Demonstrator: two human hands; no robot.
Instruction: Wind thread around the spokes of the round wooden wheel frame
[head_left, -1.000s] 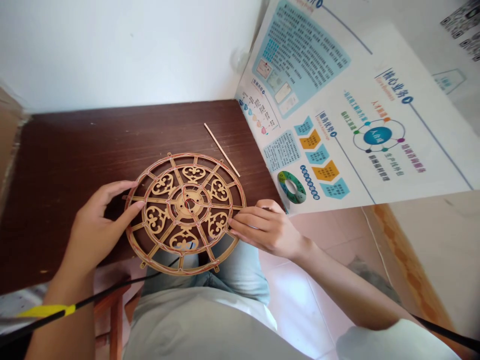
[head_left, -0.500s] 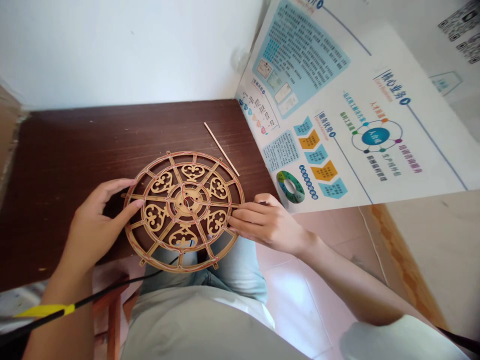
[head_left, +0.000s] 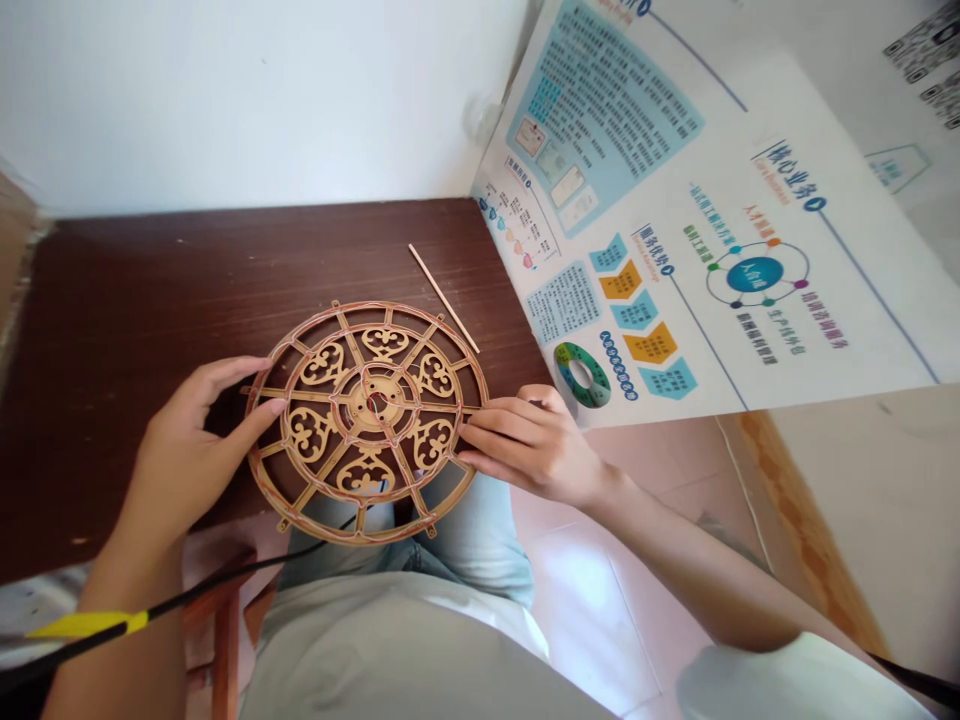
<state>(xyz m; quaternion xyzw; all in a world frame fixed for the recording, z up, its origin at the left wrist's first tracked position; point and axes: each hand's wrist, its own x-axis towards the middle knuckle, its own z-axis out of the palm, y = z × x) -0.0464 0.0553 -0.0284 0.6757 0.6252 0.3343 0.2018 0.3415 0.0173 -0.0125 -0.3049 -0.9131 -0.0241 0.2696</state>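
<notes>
A round wooden wheel frame [head_left: 401, 460] with spokes, curled cut-out ornaments and thin red wire along its rings lies partly on the dark table and partly out over my lap. At its left rim, my left hand [head_left: 184, 440] grips the edge between thumb and fingers. My right hand [head_left: 536, 440] has its fingers closed on the right rim near the end of a spoke; the fingertips are partly hidden. Just beyond the rim, a thin wooden stick [head_left: 444, 298] rests on the table, touched by neither hand.
The brown table [head_left: 187, 270] meets a white wall [head_left: 262, 100] at the back. A printed poster [head_left: 720, 220] covers the right side. A black cable [head_left: 225, 575] with a yellow tag [head_left: 90, 624] crosses below the left forearm's wrist and runs under the wheel.
Both hands keep their hold on the wheel frame, which stays almost in place. The right hand's fingers have shifted very slightly at the rim.
</notes>
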